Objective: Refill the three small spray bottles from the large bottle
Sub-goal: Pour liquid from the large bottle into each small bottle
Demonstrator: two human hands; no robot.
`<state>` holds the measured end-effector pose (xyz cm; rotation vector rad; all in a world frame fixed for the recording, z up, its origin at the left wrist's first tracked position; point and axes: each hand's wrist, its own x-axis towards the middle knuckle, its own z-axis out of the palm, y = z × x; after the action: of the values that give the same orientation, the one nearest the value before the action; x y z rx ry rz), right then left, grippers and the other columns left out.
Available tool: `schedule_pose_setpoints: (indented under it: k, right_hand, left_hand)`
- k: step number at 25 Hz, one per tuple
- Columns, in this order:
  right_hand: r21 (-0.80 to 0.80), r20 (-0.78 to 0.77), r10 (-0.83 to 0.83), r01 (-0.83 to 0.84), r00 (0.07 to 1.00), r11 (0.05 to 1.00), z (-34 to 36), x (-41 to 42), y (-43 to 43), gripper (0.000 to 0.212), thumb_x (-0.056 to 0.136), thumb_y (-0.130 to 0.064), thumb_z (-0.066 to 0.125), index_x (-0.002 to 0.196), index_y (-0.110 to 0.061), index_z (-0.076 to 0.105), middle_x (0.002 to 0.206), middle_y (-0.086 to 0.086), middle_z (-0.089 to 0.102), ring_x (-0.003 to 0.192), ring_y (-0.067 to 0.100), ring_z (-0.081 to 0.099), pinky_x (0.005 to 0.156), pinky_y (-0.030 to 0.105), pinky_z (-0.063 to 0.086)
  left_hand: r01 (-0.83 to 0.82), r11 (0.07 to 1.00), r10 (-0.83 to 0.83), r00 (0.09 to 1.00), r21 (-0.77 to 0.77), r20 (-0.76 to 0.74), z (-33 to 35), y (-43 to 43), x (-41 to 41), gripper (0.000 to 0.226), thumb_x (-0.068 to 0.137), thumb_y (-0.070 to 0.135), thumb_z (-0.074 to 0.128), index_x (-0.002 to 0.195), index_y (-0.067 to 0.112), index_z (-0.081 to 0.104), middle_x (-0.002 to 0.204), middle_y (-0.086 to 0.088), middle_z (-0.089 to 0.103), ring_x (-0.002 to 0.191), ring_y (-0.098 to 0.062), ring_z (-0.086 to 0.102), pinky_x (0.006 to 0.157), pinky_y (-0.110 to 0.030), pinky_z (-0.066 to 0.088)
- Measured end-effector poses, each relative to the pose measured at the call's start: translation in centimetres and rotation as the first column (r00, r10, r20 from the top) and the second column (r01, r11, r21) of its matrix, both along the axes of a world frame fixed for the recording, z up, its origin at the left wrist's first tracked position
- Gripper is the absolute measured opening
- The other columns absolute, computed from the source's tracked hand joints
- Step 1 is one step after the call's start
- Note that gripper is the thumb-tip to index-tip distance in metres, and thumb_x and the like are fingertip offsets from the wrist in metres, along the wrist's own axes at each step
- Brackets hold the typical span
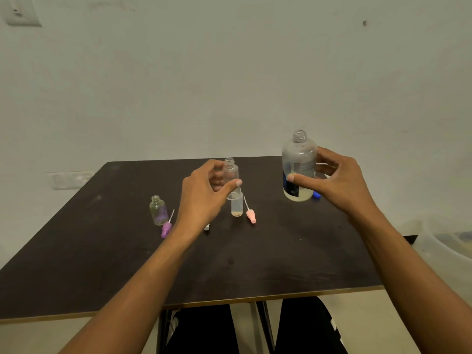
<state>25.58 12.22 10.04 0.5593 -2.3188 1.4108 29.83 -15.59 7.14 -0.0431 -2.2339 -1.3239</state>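
Where the purple sprayer [166, 229] and pink sprayer [251, 216] lie on the dark table [255, 264], I see the purple-tinted small bottle [158, 210] and middle small bottle [237, 208] standing uncapped; just beyond, my left hand [204, 198] pinches the third small bottle [231, 172] upright, while my right hand [339, 180] clasps the uncapped large bottle [298, 164].
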Motion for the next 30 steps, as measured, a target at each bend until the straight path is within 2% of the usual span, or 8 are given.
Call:
schedule_pose_setpoints:
  k: [3,6,9,11,14,18,25,30]
  right_hand:
    - [0.045,-0.036,-0.009,0.011,0.999,0.999,0.5,-0.3,0.0,0.069,0.071,-0.043,0.094,0.135,-0.044,0.065,0.11,-0.035,0.066,0.1,-0.025,0.061,0.082,-0.003,0.045]
    - [0.112,-0.103,-0.039,0.05,0.994,0.992,0.8,-0.4,-0.2,0.075,0.069,-0.038,0.097,0.138,-0.035,0.066,0.114,-0.024,0.071,0.101,-0.019,0.064,0.087,0.0,0.047]
    - [0.24,-0.231,-0.061,0.118,0.971,0.964,0.8,-0.6,-0.4,0.075,0.067,-0.05,0.09,0.137,-0.038,0.065,0.12,-0.014,0.072,0.104,0.006,0.067,0.092,0.03,0.06]
    - [0.317,-0.28,-0.073,0.164,0.957,0.934,1.1,-0.5,-0.6,0.075,0.067,-0.054,0.084,0.138,-0.041,0.062,0.119,-0.016,0.068,0.098,0.012,0.066,0.079,0.044,0.063]
    - [0.411,-0.342,-0.061,0.208,0.938,0.887,1.3,-0.6,-0.8,0.073,0.073,-0.045,0.087,0.14,-0.042,0.06,0.122,-0.014,0.065,0.089,0.016,0.068,0.066,0.044,0.062]
    - [0.491,-0.412,-0.051,0.269,0.91,0.829,1.2,-0.7,-1.3,0.073,0.075,-0.045,0.085,0.143,-0.045,0.056,0.125,-0.016,0.063,0.103,0.015,0.066,0.074,0.041,0.06]
    - [0.529,-0.441,-0.059,0.313,0.896,0.789,1.2,-0.6,-1.7,0.073,0.078,-0.044,0.084,0.145,-0.046,0.055,0.127,-0.016,0.061,0.104,0.016,0.064,0.073,0.037,0.059]
    - [0.57,-0.459,-0.059,0.344,0.887,0.746,1.4,-0.7,-1.7,0.075,0.08,-0.043,0.084,0.149,-0.044,0.053,0.13,-0.013,0.06,0.108,0.015,0.062,0.075,0.034,0.058]
  left_hand:
    - [0.043,0.999,-0.043,0.999,0.019,-0.015,0.5,1.2,0.2,0.039,0.083,0.03,0.088,0.118,0.027,0.071,0.096,0.019,0.074,0.09,0.011,0.07,0.078,-0.005,0.052]
    - [0.074,0.997,-0.073,0.997,0.029,-0.026,0.6,1.9,0.4,0.037,0.083,0.031,0.089,0.114,0.033,0.07,0.097,0.022,0.074,0.094,0.01,0.07,0.083,-0.01,0.056]
    - [0.106,0.993,-0.105,0.994,0.047,-0.026,0.7,2.3,0.8,0.037,0.083,0.029,0.088,0.113,0.036,0.068,0.097,0.022,0.073,0.089,0.006,0.073,0.08,-0.01,0.055]
    - [0.115,0.992,-0.113,0.993,0.057,-0.026,0.8,2.5,0.9,0.037,0.083,0.027,0.088,0.115,0.033,0.07,0.1,0.019,0.074,0.085,0.005,0.073,0.076,-0.008,0.054]
    - [0.108,0.994,-0.107,0.994,0.033,-0.032,0.8,2.6,1.0,0.039,0.083,0.028,0.088,0.119,0.029,0.072,0.102,0.015,0.076,0.084,0.006,0.073,0.076,-0.007,0.054]
    - [0.097,0.995,-0.097,0.995,0.001,-0.018,0.5,2.7,1.1,0.043,0.083,0.032,0.088,0.122,0.031,0.071,0.105,0.015,0.076,0.085,0.009,0.072,0.079,-0.009,0.055]
    - [0.095,0.995,-0.095,0.995,-0.001,-0.004,0.3,2.6,1.2,0.042,0.082,0.032,0.089,0.121,0.032,0.071,0.1,0.02,0.074,0.084,0.011,0.071,0.077,-0.006,0.054]
    - [0.091,0.996,-0.092,0.996,0.012,0.01,0.0,2.5,1.1,0.043,0.082,0.031,0.089,0.121,0.031,0.072,0.105,0.015,0.077,0.086,0.005,0.073,0.085,-0.021,0.06]
